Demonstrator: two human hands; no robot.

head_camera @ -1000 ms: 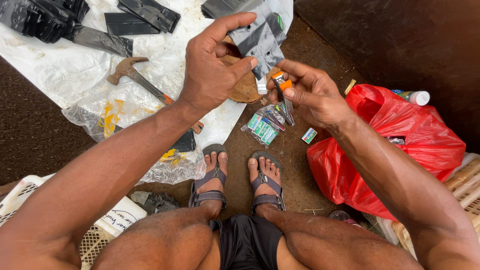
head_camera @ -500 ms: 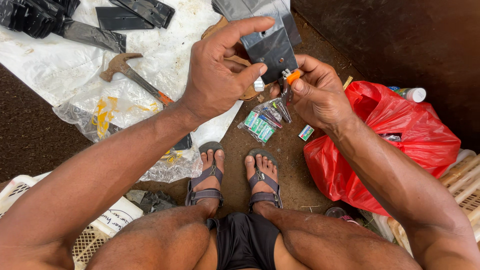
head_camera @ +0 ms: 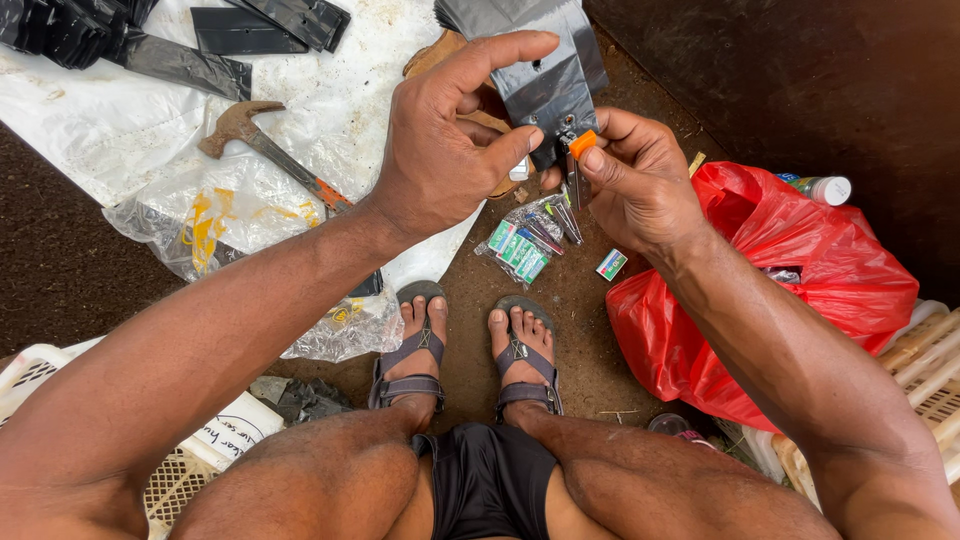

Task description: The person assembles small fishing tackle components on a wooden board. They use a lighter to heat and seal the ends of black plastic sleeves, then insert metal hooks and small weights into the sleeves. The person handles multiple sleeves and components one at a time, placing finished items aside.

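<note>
over bare dirt floor (head_camera: 590,330), left hand (head_camera: 440,150) steadies grey plastic sheet (head_camera: 545,85) while right hand (head_camera: 640,185) pinches an orange-tipped tool (head_camera: 578,165) against its edge.

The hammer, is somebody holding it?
No, the hammer lies alone on the white sheet, while both hands are up by the grey piece.

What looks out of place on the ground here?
One small green-and-white packet lies alone on the dirt beside the red plastic bag, apart from the clear bag of similar packets. Nothing looks spilled or broken.
</note>
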